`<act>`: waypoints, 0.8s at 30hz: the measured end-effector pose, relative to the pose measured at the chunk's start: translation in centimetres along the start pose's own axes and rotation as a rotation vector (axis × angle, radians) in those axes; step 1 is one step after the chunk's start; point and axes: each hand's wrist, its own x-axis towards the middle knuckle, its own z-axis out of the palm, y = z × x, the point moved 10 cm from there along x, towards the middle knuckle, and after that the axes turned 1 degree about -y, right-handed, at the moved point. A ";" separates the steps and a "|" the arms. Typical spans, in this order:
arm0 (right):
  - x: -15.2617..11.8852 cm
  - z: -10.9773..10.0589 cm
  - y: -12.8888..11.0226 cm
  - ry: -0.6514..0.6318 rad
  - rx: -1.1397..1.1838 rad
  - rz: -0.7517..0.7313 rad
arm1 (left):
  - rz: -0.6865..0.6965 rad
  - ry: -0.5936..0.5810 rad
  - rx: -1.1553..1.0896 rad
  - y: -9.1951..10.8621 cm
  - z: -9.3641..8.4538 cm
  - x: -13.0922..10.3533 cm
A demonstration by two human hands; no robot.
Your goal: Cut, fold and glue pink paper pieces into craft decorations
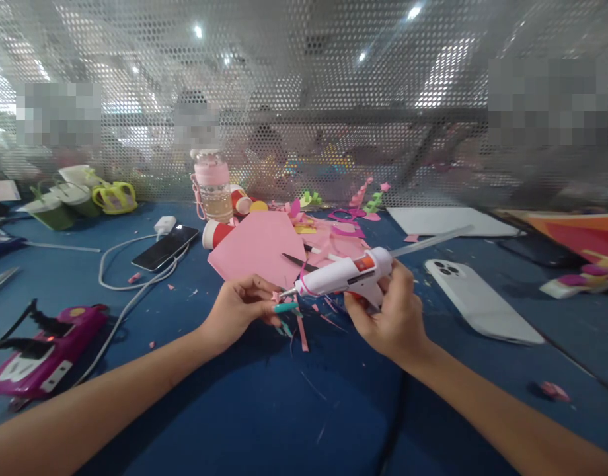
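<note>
My right hand (pixel 396 320) is wrapped round the grip of a white hot glue gun (pixel 328 274) with an orange label. A clear glue stick (pixel 433 240) sticks out of its back end. The gun's metal tip points left and meets, or nearly meets, a small pink star (pixel 275 297) pinched in my left hand (pixel 244 305). Teal curved pieces (pixel 287 307) show at my left fingertips; whether they join the star I cannot tell. Below the nozzle lie thin pink paper strips (pixel 303 332). Behind the gun are a pink paper sheet (pixel 257 248) and dark scissor blades (pixel 297 262).
A purple power strip (pixel 51 357) with plugs lies at left, near a black phone (pixel 166 248) and white cable (pixel 130 305). A water bottle (pixel 213 188) stands behind the paper. At right lies a white phone (pixel 477 297). A perforated metal screen (pixel 304 99) closes the table's back.
</note>
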 end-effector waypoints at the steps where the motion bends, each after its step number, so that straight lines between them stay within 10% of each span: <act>1: 0.0 0.0 0.0 -0.001 0.002 0.000 | 0.003 0.001 -0.002 0.0 0.0 0.0; 24: 0.1 -1.2 -0.7 0.108 -0.202 -0.060 | 0.090 0.125 0.046 1.1 -0.7 -0.4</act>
